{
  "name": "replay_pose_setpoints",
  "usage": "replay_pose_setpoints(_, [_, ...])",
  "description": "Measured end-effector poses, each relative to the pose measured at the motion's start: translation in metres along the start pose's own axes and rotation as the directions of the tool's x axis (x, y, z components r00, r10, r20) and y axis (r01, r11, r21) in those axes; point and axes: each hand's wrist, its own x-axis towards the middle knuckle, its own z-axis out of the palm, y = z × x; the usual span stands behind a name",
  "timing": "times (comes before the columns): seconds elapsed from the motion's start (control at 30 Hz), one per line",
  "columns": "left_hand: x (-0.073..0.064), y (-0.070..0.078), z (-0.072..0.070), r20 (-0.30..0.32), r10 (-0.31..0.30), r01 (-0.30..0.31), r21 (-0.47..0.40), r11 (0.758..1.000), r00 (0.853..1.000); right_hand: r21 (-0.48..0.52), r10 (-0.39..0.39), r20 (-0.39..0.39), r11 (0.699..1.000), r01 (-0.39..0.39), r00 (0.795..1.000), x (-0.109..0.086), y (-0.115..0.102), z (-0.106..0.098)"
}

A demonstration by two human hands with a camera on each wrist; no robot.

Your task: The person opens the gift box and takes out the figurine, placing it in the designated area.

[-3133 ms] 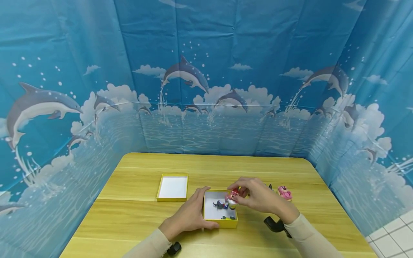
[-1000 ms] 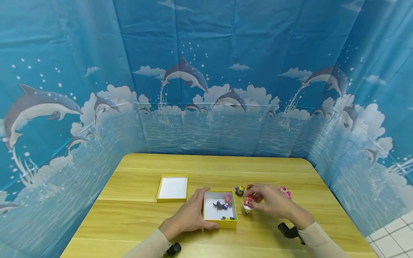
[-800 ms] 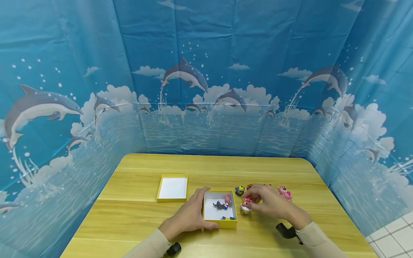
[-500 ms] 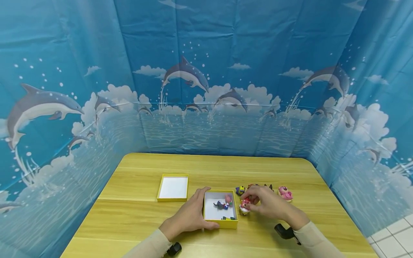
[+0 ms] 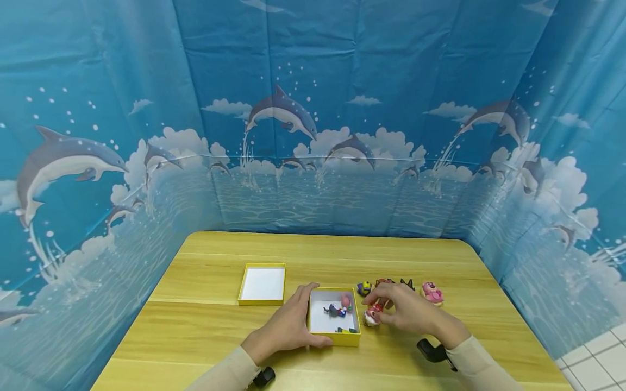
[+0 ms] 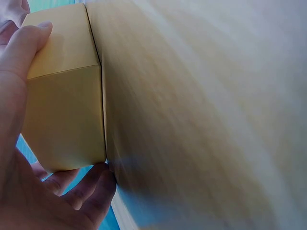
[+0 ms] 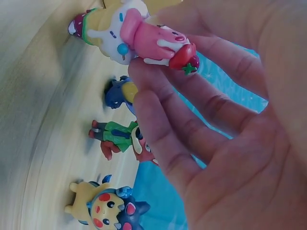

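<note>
My left hand (image 5: 290,320) grips a small yellow box (image 5: 335,340) standing on the table, its thumb on the near wall and its fingers round the left side. Inside lie a dark grey figurine (image 5: 335,310), a pink one (image 5: 345,300) and a yellow-and-black piece (image 5: 346,330). Just right of the box, my right hand (image 5: 408,310) pinches a pink figurine (image 5: 373,315) between thumb and fingers. In the right wrist view this figurine (image 7: 153,40) is tipped over, with a strawberry on its head and a white, cream-like base with blue sprinkles.
A yellow box lid (image 5: 262,283) lies inside up at the left. Behind my right hand stand a yellow-and-purple figurine (image 5: 364,288), a fox in green (image 7: 120,136), a yellow Pikachu figurine (image 7: 103,206) and, farther right, a pink bear (image 5: 432,293).
My right hand has carried the pink figurine from over the box to its right side and lowered it. Lately the figurine has tilted. My left hand has stayed on the box.
</note>
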Motion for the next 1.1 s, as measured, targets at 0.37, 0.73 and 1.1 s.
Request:
replay_pose_setpoints(0.37, [0.002, -0.007, -0.001, 0.007, 0.002, -0.002, -0.008, 1.0, 1.0, 0.014, -0.044, 0.037, 0.999, 0.044, 0.998, 0.001, -0.001, -0.003])
replay_pose_setpoints(0.73, [0.005, -0.01, -0.004, 0.016, 0.007, -0.007, -0.002, 1.0, 1.0, -0.019, -0.024, 0.022, 1.0, 0.024, 0.999, 0.005, -0.006, -0.005])
replay_pose_setpoints(1.1, [0.008, -0.014, -0.007, 0.015, 0.024, -0.024, -0.004, 1.0, 1.0, -0.071, -0.059, -0.016, 0.996, 0.058, 0.998, 0.021, -0.026, -0.009])
